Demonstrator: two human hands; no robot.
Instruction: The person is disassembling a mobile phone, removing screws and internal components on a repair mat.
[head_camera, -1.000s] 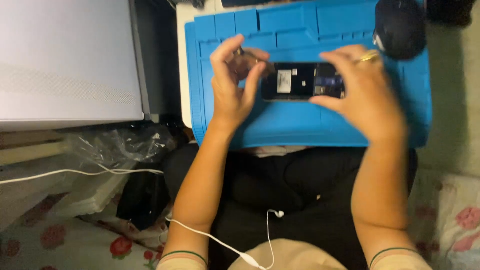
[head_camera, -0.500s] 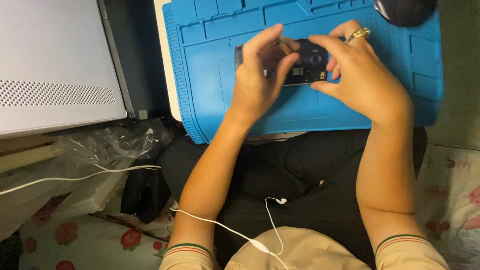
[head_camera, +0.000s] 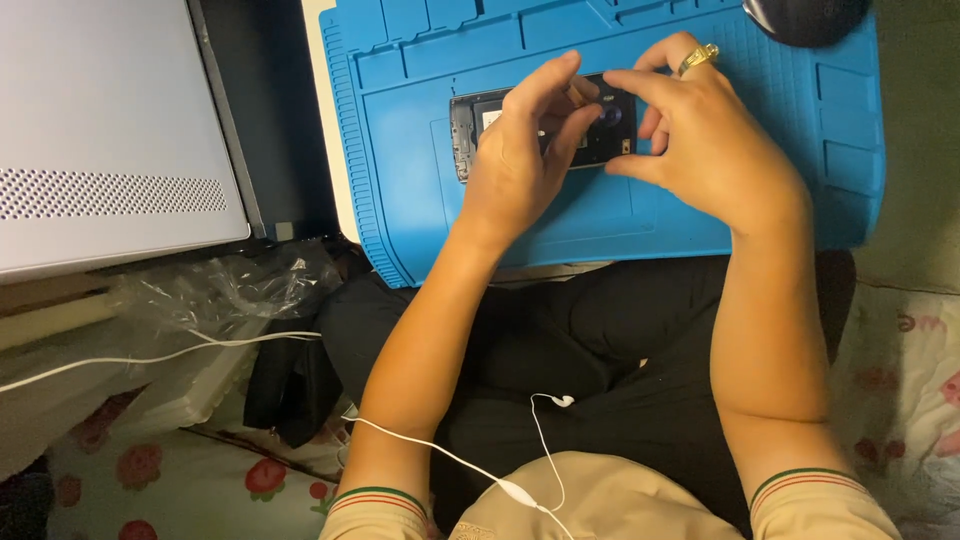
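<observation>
An opened dark phone (head_camera: 478, 125) with its back removed lies on a blue work mat (head_camera: 400, 150). My left hand (head_camera: 520, 160) rests over its middle, thumb and forefinger pinched together above the phone's inner parts; whether they hold a small piece I cannot tell. My right hand (head_camera: 700, 150), with a gold ring on one finger, steadies the phone's right end between thumb and fingertips.
A grey perforated metal case (head_camera: 110, 140) stands at the left. A dark round object (head_camera: 805, 15) sits at the mat's top right. Clear plastic wrap (head_camera: 220, 290) and a white cable (head_camera: 150, 355) lie lower left. A white earphone cord (head_camera: 520, 470) crosses my lap.
The view has shifted so the mat and phone sit more central. My left hand has moved right over the phone, and both hands have drawn closer together on it.
</observation>
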